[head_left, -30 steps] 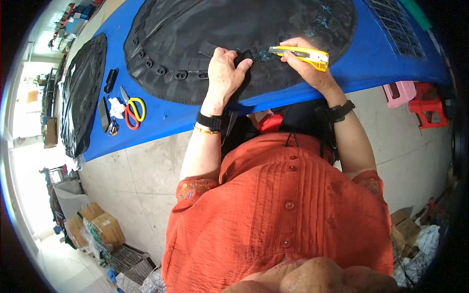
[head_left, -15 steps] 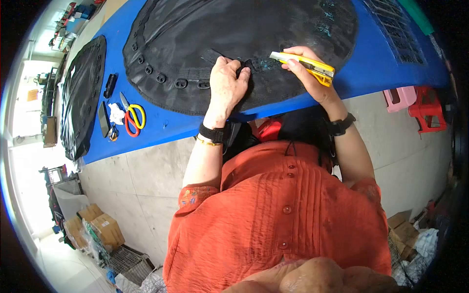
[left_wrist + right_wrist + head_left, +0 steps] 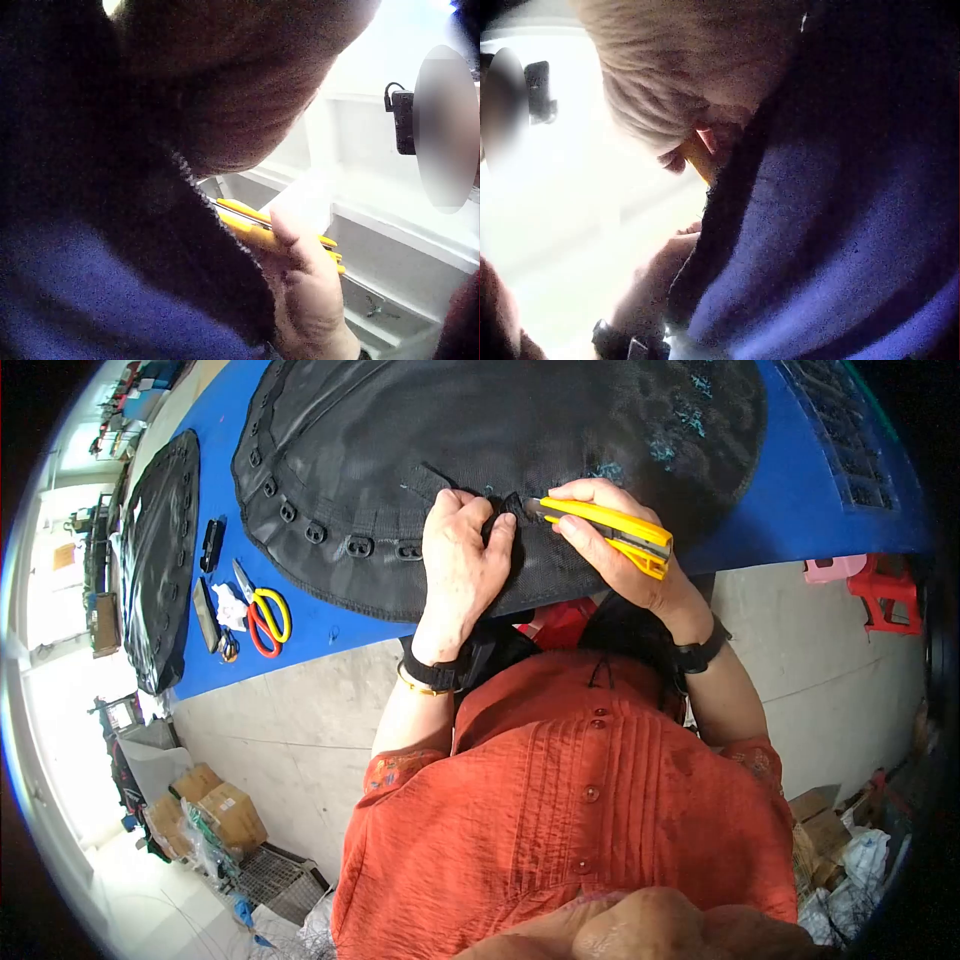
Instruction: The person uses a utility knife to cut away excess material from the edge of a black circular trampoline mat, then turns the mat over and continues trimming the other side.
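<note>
A large black fabric panel (image 3: 420, 435) with a row of dark oval eyelets lies on the blue tabletop. My left hand (image 3: 463, 560) rests near its front edge, fingers curled and thumb pinching a bunched bit of the black fabric (image 3: 517, 503). A narrow black strip (image 3: 436, 472) sticks out past the knuckles. In my right hand (image 3: 625, 575) is a yellow utility knife (image 3: 622, 524), its blade end pointing left, right at the left thumb and the bunched fabric. The left wrist view shows the yellow knife (image 3: 255, 236) beyond the dark fabric edge.
Left of the panel lie scissors (image 3: 250, 591) with red and yellow handles, small snips (image 3: 229, 648), white crumpled paper (image 3: 230, 606) and a black slim object (image 3: 211, 545). A second black panel (image 3: 158, 560) lies farther left. A red stool (image 3: 890, 605) stands right of the table.
The knife first drew back to the right, off the fabric, then came left to the left thumb. The left hand keeps its hold. The view has shifted slightly.
</note>
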Motion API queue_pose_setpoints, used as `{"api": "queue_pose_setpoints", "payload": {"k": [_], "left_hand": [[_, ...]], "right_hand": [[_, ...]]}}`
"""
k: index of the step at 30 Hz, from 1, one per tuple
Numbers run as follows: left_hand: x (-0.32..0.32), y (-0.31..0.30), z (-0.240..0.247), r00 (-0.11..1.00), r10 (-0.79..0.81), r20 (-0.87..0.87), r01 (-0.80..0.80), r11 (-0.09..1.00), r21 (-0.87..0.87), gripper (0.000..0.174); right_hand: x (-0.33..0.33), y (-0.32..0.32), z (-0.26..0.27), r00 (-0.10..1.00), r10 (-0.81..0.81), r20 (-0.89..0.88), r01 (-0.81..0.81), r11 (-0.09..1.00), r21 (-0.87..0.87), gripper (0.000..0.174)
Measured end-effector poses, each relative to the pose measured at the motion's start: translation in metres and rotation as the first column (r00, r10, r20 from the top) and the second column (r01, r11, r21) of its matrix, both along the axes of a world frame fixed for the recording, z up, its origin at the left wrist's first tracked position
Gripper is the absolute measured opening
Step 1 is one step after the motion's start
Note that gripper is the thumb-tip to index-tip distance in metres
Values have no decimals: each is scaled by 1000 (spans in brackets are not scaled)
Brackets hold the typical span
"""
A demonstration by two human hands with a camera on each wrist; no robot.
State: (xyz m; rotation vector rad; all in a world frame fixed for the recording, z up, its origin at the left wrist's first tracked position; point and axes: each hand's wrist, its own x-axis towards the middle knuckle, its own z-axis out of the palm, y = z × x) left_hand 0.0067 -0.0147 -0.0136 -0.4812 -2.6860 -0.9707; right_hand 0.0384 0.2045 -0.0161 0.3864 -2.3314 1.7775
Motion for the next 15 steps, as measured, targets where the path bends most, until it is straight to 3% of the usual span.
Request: {"api": "queue_pose_setpoints", "payload": {"k": [9,15], "left_hand": [[1,3,4,999,-6,32,3,997,77,19],[1,2,4,1000,-5,23,4,998,67,21]], "right_hand": [[-5,10,-3,979,63,-193,-30,986,165,26],[-5,10,0,979,55,-196,-14,979,205,28]]}}
